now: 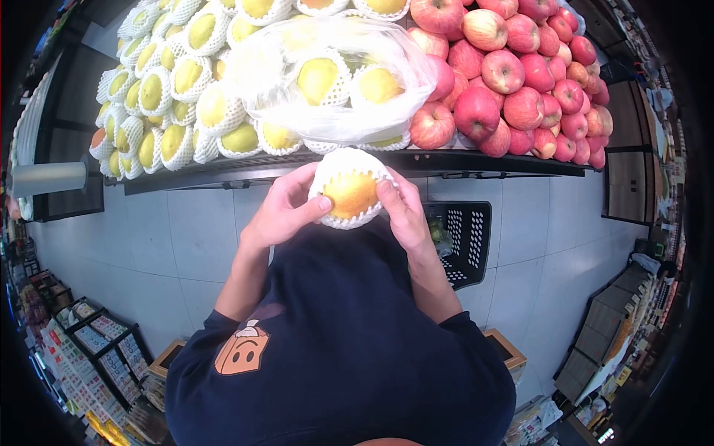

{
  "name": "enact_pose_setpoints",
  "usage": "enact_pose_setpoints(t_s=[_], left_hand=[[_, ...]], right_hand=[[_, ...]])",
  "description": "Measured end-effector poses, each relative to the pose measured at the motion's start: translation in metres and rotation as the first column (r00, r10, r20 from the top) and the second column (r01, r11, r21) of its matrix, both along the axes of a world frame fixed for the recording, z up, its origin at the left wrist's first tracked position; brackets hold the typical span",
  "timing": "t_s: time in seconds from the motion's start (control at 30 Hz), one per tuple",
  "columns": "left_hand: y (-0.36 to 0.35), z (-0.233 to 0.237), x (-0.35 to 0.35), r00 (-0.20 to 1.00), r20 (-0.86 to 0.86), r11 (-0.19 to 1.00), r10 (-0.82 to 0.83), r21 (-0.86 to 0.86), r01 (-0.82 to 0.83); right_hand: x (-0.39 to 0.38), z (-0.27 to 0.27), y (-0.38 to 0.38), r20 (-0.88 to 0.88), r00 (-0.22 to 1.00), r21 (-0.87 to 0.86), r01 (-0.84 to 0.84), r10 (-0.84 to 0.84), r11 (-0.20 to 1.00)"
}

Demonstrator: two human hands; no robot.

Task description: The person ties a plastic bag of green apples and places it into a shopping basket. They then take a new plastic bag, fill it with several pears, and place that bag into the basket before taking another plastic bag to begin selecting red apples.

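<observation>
Head view: both hands, left point(279, 212) and right point(401, 212), around a net-wrapped pear point(348, 192).

This is a shop, the fruit section of a supermarket. A long dark display stand point(223, 172) carries a heap of yellow pears point(160, 89), each in a white foam net, and just beside them a pile of loose red apples point(520, 74). A clear plastic bag point(271, 111) with several pears in it lies on the heap. A roll of bags point(48, 178) hangs at the stand's left end. A black shopping basket point(468, 238) sits on the pale tiled floor point(171, 238). Racks of packaged goods point(89, 342) stand at the lower left, and more shelving point(617, 327) lines the right.
</observation>
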State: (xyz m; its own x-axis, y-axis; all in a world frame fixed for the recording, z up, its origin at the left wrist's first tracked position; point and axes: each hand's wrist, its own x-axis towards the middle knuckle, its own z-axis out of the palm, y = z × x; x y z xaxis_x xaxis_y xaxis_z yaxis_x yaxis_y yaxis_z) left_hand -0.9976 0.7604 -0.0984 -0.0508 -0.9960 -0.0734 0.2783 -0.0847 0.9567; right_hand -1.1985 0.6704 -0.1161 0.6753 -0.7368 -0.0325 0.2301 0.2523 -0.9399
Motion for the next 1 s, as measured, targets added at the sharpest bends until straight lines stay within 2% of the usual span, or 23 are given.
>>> enact_pose_setpoints(t_s=[0.23, 0.33, 0.63, 0.73, 0.9, 1.0], left_hand=[[0.001, 0.001, 0.002, 0.999, 0.034, 0.997, -0.011, 0.083, 0.008], [0.0, 0.0, 0.0, 1.0, -0.015, 1.0, -0.008, 0.009, 0.008], [-0.002, 0.002, -0.002, 0.997, -0.076, 1.0, -0.003, -0.018, 0.002], [-0.002, 0.008, -0.002, 0.999, -0.011, 0.999, -0.046, -0.004, 0.046], [-0.004, 0.009, -0.012, 0.99, 0.093, 0.995, 0.101, -0.021, -0.1], [-0.006, 0.01, -0.017, 0.946, 0.236, 0.973, 0.224, -0.105, -0.204]], right_hand=[[0.0, 0.002, 0.0, 0.01, 1.0, 0.014, -0.001, 0.001, 1.0], [0.0, 0.0, 0.0, 0.009, 1.0, 0.012, -0.004, 0.004, 1.0], [0.0, -0.001, -0.001, 0.007, 1.0, 0.003, -0.008, 0.008, 1.0], [-0.001, -0.002, -0.002, 0.006, 1.0, -0.018, -0.005, 0.005, 1.0], [0.002, 0.003, -0.002, 0.077, 0.997, -0.074, -0.001, 0.006, 0.997], [0.005, 0.002, 0.002, 0.104, 0.992, 0.014, 0.064, -0.065, 0.998]])
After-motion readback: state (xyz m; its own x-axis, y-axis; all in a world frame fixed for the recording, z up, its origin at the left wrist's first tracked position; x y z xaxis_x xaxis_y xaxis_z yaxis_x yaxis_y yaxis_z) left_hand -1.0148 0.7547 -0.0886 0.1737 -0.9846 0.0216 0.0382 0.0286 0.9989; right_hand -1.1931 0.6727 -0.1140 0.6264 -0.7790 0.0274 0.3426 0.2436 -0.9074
